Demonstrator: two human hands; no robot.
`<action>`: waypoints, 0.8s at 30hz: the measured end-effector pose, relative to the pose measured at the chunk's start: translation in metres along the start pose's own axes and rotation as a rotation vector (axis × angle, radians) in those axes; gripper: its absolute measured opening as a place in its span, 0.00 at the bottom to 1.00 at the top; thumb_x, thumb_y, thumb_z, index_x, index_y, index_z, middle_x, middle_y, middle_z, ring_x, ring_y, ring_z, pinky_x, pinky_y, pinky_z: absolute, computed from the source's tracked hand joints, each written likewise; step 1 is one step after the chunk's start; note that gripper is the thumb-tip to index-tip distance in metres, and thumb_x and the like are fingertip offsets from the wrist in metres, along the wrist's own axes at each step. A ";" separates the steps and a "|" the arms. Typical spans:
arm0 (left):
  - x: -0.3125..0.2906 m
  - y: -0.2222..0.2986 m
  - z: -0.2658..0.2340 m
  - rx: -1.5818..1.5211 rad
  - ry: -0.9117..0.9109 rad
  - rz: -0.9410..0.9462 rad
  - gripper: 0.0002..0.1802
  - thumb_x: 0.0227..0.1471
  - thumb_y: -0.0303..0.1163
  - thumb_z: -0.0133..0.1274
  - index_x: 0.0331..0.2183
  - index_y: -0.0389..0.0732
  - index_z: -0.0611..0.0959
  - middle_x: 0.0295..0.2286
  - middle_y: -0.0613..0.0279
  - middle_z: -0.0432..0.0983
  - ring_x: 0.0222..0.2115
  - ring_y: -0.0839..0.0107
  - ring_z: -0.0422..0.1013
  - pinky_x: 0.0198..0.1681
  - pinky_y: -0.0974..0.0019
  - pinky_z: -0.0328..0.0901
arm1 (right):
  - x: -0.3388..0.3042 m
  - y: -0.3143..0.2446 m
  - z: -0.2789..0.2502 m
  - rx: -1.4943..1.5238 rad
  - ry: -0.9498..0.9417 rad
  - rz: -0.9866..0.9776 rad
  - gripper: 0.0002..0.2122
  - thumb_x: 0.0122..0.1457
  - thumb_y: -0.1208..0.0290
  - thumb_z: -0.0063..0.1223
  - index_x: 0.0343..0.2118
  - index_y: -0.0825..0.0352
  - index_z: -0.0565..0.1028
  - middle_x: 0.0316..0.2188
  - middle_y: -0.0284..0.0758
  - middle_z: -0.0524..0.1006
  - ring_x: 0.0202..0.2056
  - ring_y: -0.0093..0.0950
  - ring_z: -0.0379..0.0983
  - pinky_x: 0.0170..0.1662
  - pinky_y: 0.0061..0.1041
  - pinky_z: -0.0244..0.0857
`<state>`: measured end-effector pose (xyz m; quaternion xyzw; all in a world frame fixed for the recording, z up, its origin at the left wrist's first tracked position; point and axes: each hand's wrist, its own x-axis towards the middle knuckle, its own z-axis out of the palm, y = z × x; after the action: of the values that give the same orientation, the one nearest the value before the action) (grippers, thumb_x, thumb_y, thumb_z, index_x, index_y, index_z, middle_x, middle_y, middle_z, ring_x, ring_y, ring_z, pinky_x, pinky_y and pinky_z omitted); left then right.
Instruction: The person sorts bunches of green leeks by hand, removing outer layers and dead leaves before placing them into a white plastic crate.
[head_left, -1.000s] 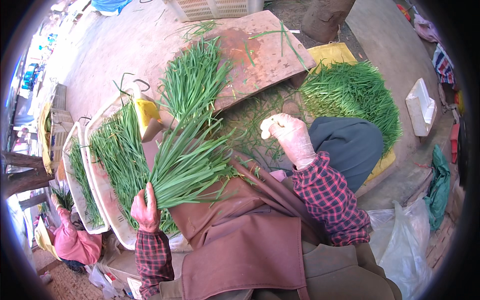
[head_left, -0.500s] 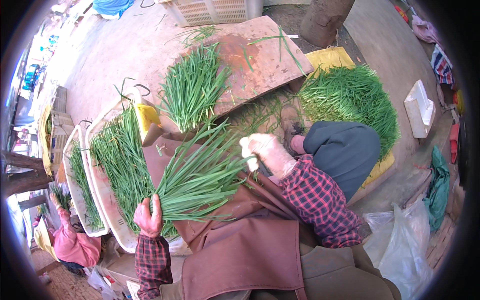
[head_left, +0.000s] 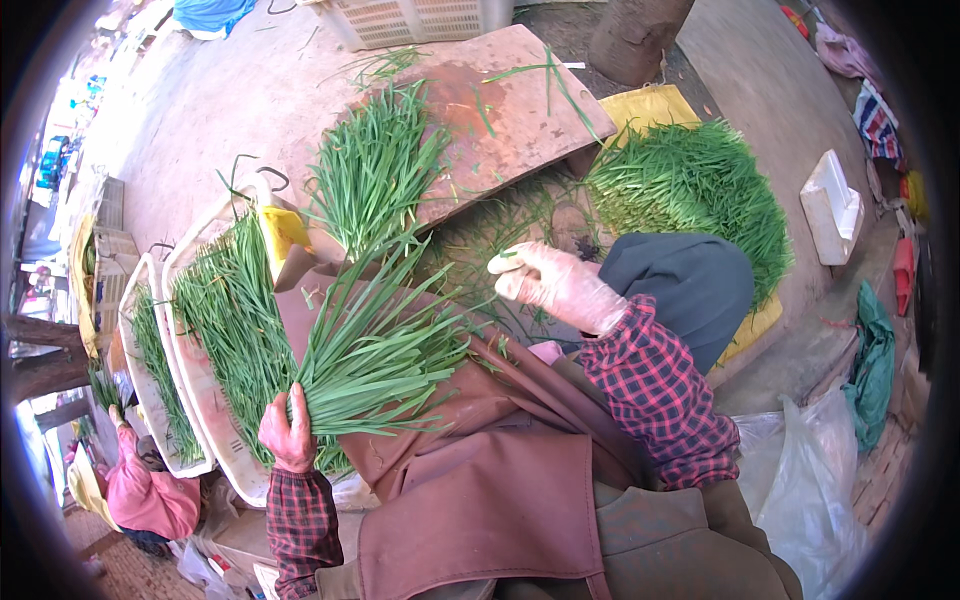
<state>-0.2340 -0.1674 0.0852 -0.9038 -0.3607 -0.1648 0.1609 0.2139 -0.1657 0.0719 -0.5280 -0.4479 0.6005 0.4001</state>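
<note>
My left hand (head_left: 288,430) is closed round the base of a fanned bunch of garlic chives (head_left: 385,370), whose long flat leaves spread over the brown apron (head_left: 480,500) on my lap. To the right of the leaf tips and apart from them, my right hand (head_left: 555,285) is raised with its fingers pinched together; it looks gloved. A small green bit shows at its fingertips, too small to make out. Another loose bunch of chives (head_left: 375,165) lies beyond, across the near left edge of a low board (head_left: 510,130).
White crates (head_left: 255,488) of chives stand at my left. A large chive pile (head_left: 700,200) lies on yellow sacking (head_left: 655,105) at the right. Beyond are a slatted crate (head_left: 420,25) and tree trunk (head_left: 640,40). A person in pink (head_left: 160,495) works at far left.
My right hand has moved right, away from the leaf tips, and its fingers now point left. The left hand still grips the bunch. The whole view has shifted slightly.
</note>
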 end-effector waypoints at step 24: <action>0.011 0.003 -0.005 -0.022 0.007 0.075 0.22 0.44 0.21 0.56 0.45 0.33 0.80 0.31 0.45 0.75 0.23 0.58 0.72 0.23 0.62 0.66 | 0.041 -0.010 0.018 -0.122 -0.104 -0.082 0.13 0.59 0.66 0.59 0.42 0.70 0.80 0.39 0.37 0.83 0.42 0.26 0.78 0.48 0.25 0.70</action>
<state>-0.2255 -0.1648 0.0934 -0.9178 -0.3243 -0.1656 0.1583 0.1908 -0.1258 0.0707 -0.5006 -0.5252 0.5817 0.3676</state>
